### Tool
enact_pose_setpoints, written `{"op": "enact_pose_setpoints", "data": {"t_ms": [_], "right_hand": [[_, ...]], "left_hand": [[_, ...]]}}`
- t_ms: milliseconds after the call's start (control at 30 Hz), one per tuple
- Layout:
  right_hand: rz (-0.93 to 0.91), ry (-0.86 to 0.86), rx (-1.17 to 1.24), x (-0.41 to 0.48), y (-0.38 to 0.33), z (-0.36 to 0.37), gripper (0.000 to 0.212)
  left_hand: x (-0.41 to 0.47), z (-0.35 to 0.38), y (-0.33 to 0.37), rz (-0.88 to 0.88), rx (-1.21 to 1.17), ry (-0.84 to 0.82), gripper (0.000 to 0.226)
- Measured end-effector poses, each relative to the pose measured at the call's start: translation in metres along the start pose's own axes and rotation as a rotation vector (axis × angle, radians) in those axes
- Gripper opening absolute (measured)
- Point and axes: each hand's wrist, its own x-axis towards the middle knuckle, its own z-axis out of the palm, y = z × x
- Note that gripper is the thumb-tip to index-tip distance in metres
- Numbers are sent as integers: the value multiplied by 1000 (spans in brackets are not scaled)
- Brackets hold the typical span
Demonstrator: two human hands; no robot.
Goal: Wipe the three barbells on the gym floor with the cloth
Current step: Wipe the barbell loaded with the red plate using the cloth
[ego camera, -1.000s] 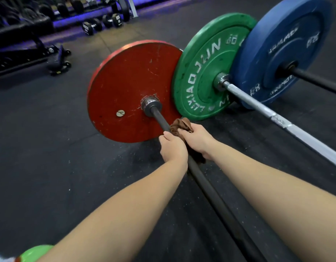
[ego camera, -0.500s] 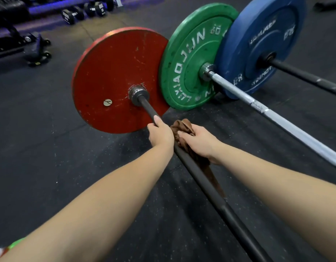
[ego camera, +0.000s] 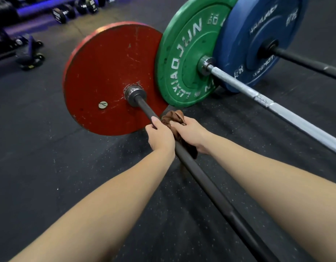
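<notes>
Left hand (ego camera: pixel 159 138): fingers are curled round the near barbell (ego camera: pixel 210 188), with the thumb laid straight along the shaft toward 11 o'clock.
Right hand (ego camera: pixel 192 135): closed over the cloth (ego camera: pixel 174 117), which is pinned against the shaft's 3 o'clock side, just beside the left hand.
Cloth: brown, soft and crumpled. A bunch is seen beyond the knuckles at 12 o'clock and a tail below the wrist at 6 o'clock. Whether it is wrapped fully round the bar cannot be told.
Near barbell: a matte black round shaft, run from 5 o'clock of the view up to a bright steel collar (ego camera: pixel 135 93).
Red plate (ego camera: pixel 106 69): a flat disc with scratched, chipped paint. A slotted screw head is set at 8 o'clock of the collar.
Middle barbell (ego camera: pixel 280 110): a silvery shaft with a worn patch, found at 2 o'clock of the hands.
Green plate (ego camera: pixel 184 53): rubbery, with raised white lettering, just beside the red plate.
Far barbell (ego camera: pixel 305 63): a dark shaft, fitted through the blue plate (ego camera: pixel 258 25).
Floor (ego camera: pixel 40 157): dark speckled rubber.
Dumbbells (ego camera: pixel 61 15): black, lined up at 11 o'clock of the view.
</notes>
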Motion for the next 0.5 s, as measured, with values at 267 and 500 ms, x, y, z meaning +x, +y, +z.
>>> {"op": "enact_pose_setpoints", "data": {"t_ms": [267, 500], "right_hand": [[66, 10, -3, -83, 39, -31, 16], [76, -10, -98, -93, 36, -40, 20]], "left_hand": [[-15, -12, 6, 51, 61, -49, 53], [-17, -11, 7, 54, 114, -39, 55]]}}
